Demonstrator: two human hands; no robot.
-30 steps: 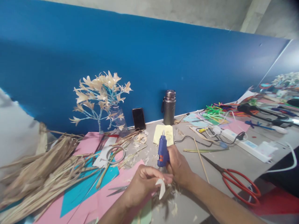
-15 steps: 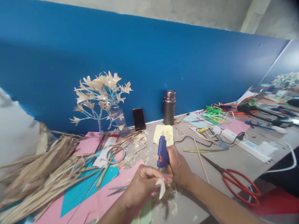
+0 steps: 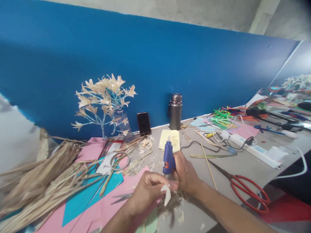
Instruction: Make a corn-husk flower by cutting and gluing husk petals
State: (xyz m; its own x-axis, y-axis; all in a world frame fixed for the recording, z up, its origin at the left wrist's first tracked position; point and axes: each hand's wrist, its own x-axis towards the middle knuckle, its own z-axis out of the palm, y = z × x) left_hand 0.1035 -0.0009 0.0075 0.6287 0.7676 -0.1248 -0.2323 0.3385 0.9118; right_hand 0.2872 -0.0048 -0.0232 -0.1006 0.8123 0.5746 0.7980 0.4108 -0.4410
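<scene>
Pinching the pale petal (image 3: pixel 167 198), the left hand (image 3: pixel 147 191) sits nearside-left of the glue gun (image 3: pixel 168 157), clasped nozzle-away by the right hand (image 3: pixel 186 172).

Soft, moderately bright light covers the blue partition (image 3: pixel 145 58), paling to glare at its far right, and blurry shadows lie below the hands (image 3: pixel 148 190) on the worktop (image 3: pixel 196 213). Shapes stretch and smear toward the edges; the top right corner darkens.
</scene>
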